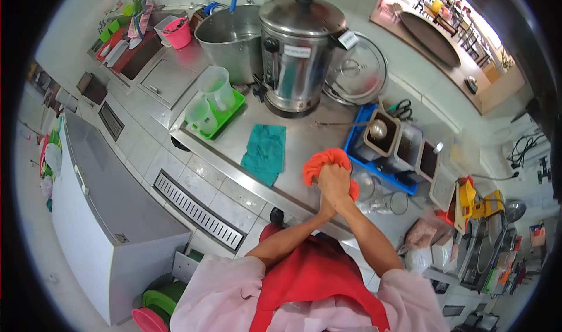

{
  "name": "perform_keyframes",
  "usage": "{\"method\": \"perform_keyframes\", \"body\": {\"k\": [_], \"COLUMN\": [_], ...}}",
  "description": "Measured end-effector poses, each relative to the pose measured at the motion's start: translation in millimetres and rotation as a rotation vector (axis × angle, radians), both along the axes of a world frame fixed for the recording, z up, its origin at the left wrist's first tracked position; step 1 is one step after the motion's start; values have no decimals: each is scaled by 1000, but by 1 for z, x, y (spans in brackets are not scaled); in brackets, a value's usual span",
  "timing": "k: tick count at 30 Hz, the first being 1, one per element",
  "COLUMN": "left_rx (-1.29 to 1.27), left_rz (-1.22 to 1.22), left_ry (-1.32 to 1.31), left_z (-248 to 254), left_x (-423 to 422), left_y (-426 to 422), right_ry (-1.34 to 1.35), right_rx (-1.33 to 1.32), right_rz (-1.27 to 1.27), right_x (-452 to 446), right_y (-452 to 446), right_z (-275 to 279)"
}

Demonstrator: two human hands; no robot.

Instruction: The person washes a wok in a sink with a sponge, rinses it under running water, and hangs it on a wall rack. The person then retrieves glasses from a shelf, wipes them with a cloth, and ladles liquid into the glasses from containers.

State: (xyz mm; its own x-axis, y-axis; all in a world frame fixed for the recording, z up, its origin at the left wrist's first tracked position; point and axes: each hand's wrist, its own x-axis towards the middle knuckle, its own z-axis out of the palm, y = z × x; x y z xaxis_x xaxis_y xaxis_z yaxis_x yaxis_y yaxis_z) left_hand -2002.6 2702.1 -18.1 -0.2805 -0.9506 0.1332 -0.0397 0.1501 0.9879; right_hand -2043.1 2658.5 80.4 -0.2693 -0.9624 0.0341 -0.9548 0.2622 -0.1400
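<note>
My right hand (335,181) is closed in a fist on an orange cloth (323,156), which bunches around it above the steel counter's front part. My left hand (326,204) is just below, partly covered by my right hand and wrist. It looks closed, but whatever it holds is hidden under the cloth. To the left, a teal cloth (264,153) lies flat on the counter (225,149). Right of my hands are clear glasses (398,203), at least one lying on its side.
A steel urn (301,57) and a large pot (229,42) stand at the back. Jugs (216,89) sit in a green tray (237,107). A blue tray (404,184) holds several containers and a ladle (377,129). A chest freezer (117,191) is at left, beside a floor drain (199,209).
</note>
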Motion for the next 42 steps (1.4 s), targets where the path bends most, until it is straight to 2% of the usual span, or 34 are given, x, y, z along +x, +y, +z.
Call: {"method": "perform_keyframes", "body": {"k": [2, 5, 7, 9, 11, 12, 14, 15, 17, 19, 21, 22, 24, 25, 27, 29, 31, 32, 33, 34, 35, 37, 38, 39, 41, 42], "left_rx": [22, 47, 34, 41, 40, 47, 51, 49, 65, -92, -27, 7, -27, -78, -13, 96, 203, 196, -170, -533, -533, -757, -887, -890, -294, -130], "left_rz": [-44, -107, -245, -240, -241, -240, -252, -265, -293, -464, -438, -394, -351, -309, -360, -473, -605, -640, -560, -446, -459, -380, -331, -340, -263, -333], "left_ry": [67, 138, -11, -11, -28, -39, -72, -88, -88, -436, -351, -282, -220, -170, -89, 63, 216, 215, 8, -186, -175, -407, -521, -518, -42, -20], "left_z": [0, -2, -12, -9, -3, 1, 8, 11, 13, 11, 13, 16, 14, 12, -11, -48, -91, -122, -159, -175, -137, -77, -38, -16, 9, 4], "left_x": [3, 3, 4, 4, 4, 4, 3, 2, -1, -5, 1, 1, -3, -6, -13, -21, -32, -28, -21, -21, -35, -18, -9, -2, 8, 10], "left_y": [-5, -20, -28, -31, -33, -34, -36, -38, -44, -46, -46, -50, -47, -47, -38, -23, -6, 7, 10, 5, 5, -13, -22, -29, -39, -40], "right_ry": [157, 129, 93, 60, 248, 246, 109, 106, 130, 113, -799, -786, -734, -728, 377, 639, 641, 696, 755, 758, 759, 726, 659, 599, 221, 208], "right_rx": [-84, -91, -94, -96, -397, -384, -149, -144, -55, -48, -808, -794, -608, -598, 0, 477, 757, 806, 847, 841, 818, 814, 804, 796, 845, 841], "right_rz": [19, -102, -126, -133, 29, 39, -71, -75, -243, -298, -498, -492, -490, -487, 257, 410, 367, 313, 257, 227, 293, 353, 359, 373, 220, 210], "right_x": [2, -3, -1, -1, -3, -6, -10, -9, -14, -34, -54, -57, -40, -36, -18, -9, -7, -1, 3, 1, 0, 3, -2, -10, -39, -54], "right_y": [-9, -20, -22, -23, -20, -19, -24, -29, -32, -25, -21, -16, -10, -14, -24, -43, -71, -69, -71, -78, -76, -57, -61, -65, -69, -59], "right_z": [-5, -3, 1, 0, -5, -3, 2, 3, 7, 7, 13, 24, 80, 77, 61, 23, -30, -71, -102, -115, -127, -117, -70, -21, 43, 37]}}
